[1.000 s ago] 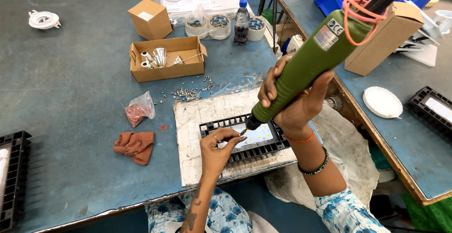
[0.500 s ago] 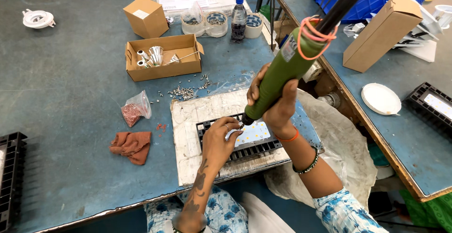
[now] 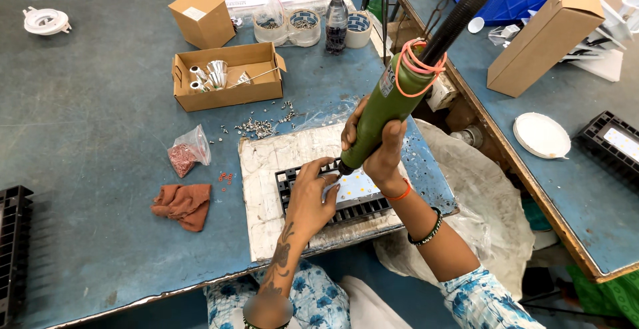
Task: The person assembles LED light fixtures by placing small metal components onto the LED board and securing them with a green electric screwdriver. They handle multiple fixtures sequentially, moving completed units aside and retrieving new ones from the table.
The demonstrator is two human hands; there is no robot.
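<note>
My right hand (image 3: 378, 144) grips a green powered screwdriver (image 3: 389, 101) that hangs from a black coiled hose, its tip down on a black finned light fixture (image 3: 353, 199) with a white LED panel. The fixture lies on a worn white board (image 3: 279, 163) at the near edge of the blue table. My left hand (image 3: 313, 192) rests on the fixture's left part, fingers next to the driver's tip. A loose pile of small screws (image 3: 259, 127) lies just beyond the board.
An open cardboard box of metal parts (image 3: 226, 79), a closed small box (image 3: 202, 16), tape rolls (image 3: 305, 21) and a bottle (image 3: 337, 11) stand farther back. A bag of red bits (image 3: 188, 151) and a brown rag (image 3: 181, 204) lie left. Another black fixture (image 3: 13, 249) sits at the left edge.
The screwdriver has swung from a steep slant to more upright, and its tip shifted left along the fixture. My left hand stayed on the fixture.
</note>
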